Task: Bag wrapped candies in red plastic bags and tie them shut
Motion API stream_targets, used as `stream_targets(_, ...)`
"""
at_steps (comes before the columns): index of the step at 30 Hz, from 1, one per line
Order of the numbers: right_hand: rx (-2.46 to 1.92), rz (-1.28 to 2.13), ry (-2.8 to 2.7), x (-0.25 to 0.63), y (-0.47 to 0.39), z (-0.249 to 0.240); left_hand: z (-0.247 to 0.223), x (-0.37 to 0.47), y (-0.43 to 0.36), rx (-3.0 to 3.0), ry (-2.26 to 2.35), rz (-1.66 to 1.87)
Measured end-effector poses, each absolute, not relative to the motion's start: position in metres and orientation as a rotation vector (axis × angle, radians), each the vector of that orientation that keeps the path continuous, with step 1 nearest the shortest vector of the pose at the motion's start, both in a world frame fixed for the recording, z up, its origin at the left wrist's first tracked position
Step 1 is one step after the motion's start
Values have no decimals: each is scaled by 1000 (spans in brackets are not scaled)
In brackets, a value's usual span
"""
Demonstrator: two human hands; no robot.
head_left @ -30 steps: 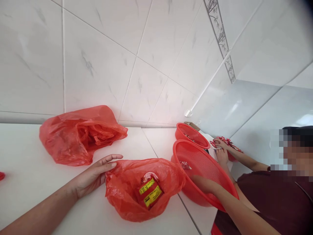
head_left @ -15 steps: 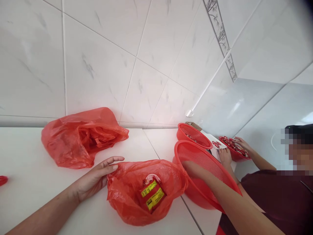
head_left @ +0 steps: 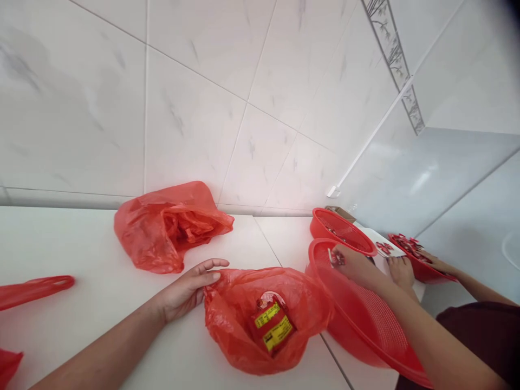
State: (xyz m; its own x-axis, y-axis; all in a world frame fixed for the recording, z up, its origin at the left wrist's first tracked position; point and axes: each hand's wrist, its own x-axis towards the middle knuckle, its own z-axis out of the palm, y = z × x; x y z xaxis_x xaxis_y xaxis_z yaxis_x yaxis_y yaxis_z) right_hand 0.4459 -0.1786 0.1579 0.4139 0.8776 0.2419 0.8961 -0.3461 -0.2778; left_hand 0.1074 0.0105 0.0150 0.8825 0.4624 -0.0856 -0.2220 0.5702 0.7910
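Note:
My left hand [head_left: 190, 290] is at the left rim of an open red plastic bag [head_left: 244, 346], fingers spread and thumb near its edge. Inside the bag lie packets with yellow labels [head_left: 274, 327] and a round pinkish item partly covered by them. Over the large red mesh basket [head_left: 357, 341], to the right of the bag, my right hand [head_left: 355, 265] is closed on small red-and-white packets [head_left: 337, 259]. The far side of that basket is partly hidden by my right forearm.
A crumpled red bag [head_left: 148, 233] lies near the tiled wall. Behind the large basket stands a smaller red basket [head_left: 320, 225]. At the right, a person's hands [head_left: 402, 271] are by a white board and a basket of red packets [head_left: 426, 268]. More red plastic [head_left: 36, 290] lies far left.
My right hand has come up from inside the large basket with small packets in its fingers. The view has shifted left, showing more red plastic at the left. My left hand stays by the bag.

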Motion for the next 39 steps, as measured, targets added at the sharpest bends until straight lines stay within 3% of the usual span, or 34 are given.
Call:
stream_targets(6,-2158,64,-1835,362,-174,165,15,107,8,851,279,452)
stream_targets(12,-2095,232,-2102,313,-169,127,15,104,4,879,288,496)
stream_targets(19,-2316,-433,-1792,365,-185,118,20,103,0,935,291,499)
stream_targets(23,-2270,-440,-1844,365,-201,114,34,99,-3,1039,315,458)
stream_targets(27,-2228,-431,-1837,352,-209,118,48,84,-5,1567,640,345)
stream_targets(31,-2231,-170,-1512,352,-221,142,64,64,-8,1795,843,404)
stream_targets(36,-1988,513,-1371,370,-237,173,115,51,-17,1577,762,847)
stream_targets(39,-1890,572,-1310,380,-232,187,148,53,-21,1438,677,977)
